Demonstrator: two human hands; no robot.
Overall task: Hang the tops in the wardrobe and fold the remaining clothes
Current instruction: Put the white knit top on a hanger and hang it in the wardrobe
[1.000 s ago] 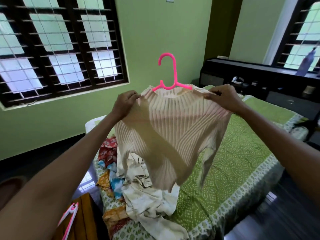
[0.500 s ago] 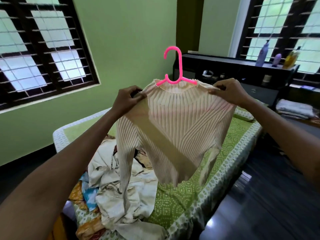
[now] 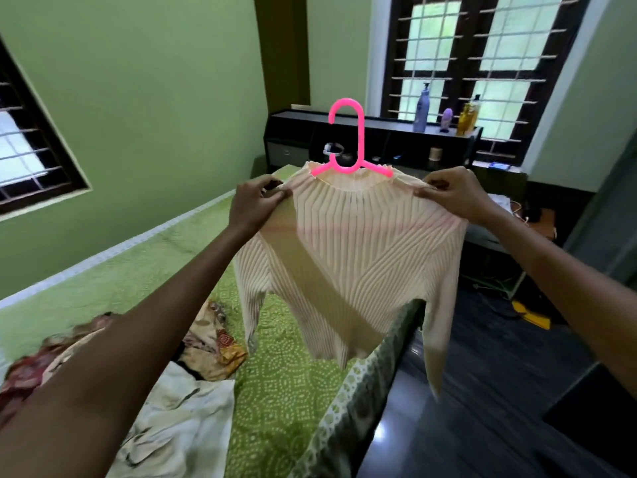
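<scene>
**Ribbed top on hanger, both hands pinching the shoulders**

I hold the cream ribbed top up in front of me, over the near edge of the bed. My left hand is closed on the top's left shoulder seam, fingers curled in, fabric bunched under the thumb. My right hand is closed on the right shoulder, fingertips pinching the knit near the collar.

The pink hanger sits inside the neck: both arms go under the collar, the hook sticks straight up and is free, caught on nothing. Its lower bar shows faintly through the knit as a pink line across the chest.

The top hangs clear of the bed. Both sleeves dangle, the right one down past the bed edge, over the dark floor.

On the green bedspread, lower left, lies a pile of loose clothes: a white piece in front, patterned red and yellow ones behind, partly hidden by my left forearm.

Behind the top stands a dark headboard shelf with bottles on it, under a barred window. Frame is a bit blurred.
</scene>
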